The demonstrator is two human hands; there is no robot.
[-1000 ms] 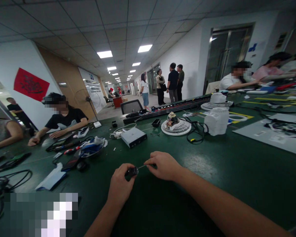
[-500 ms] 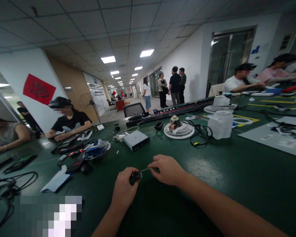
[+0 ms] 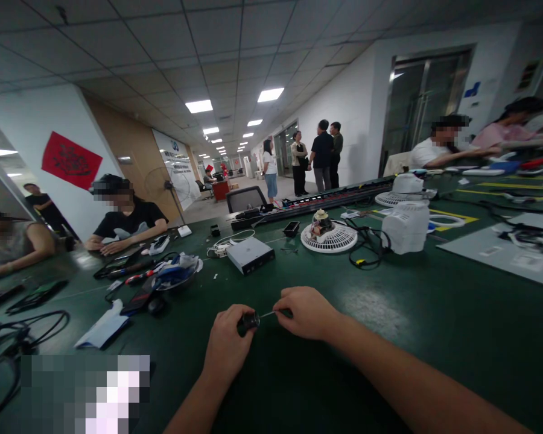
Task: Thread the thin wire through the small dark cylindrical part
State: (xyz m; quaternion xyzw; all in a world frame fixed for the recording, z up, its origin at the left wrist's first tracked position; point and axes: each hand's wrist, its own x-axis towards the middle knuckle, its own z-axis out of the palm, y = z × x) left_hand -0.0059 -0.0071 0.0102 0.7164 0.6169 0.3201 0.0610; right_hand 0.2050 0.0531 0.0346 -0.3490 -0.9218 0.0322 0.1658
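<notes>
My left hand [image 3: 228, 340] is closed around a small black cylinder [image 3: 248, 323], whose round, shiny-rimmed end faces right. My right hand [image 3: 305, 313] pinches a thin metal rod-like tool [image 3: 266, 314]; its far end points at the cylinder's open face. Whether the tip touches the rim or sits inside, I cannot tell. Fingers cover most of the tool's grip end. Both hands are just above the green table [image 3: 317, 386]. Beyond them lies a grey metal drive box [image 3: 250, 255], with a white fan grille [image 3: 329, 237] carrying an exposed motor to its right.
A white plastic housing [image 3: 405, 228] stands at right by a black cable [image 3: 370, 256]. A blue cloth bundle [image 3: 176, 271], a computer mouse [image 3: 156, 306] and a light blue sheet [image 3: 102, 325] lie at left. A black tray [image 3: 291, 229] is farther back. Co-workers sit along both sides.
My right hand has shifted slightly to the right, so a little more of the thin tool shows between the hands. My left hand keeps its hold on the black cylinder.
</notes>
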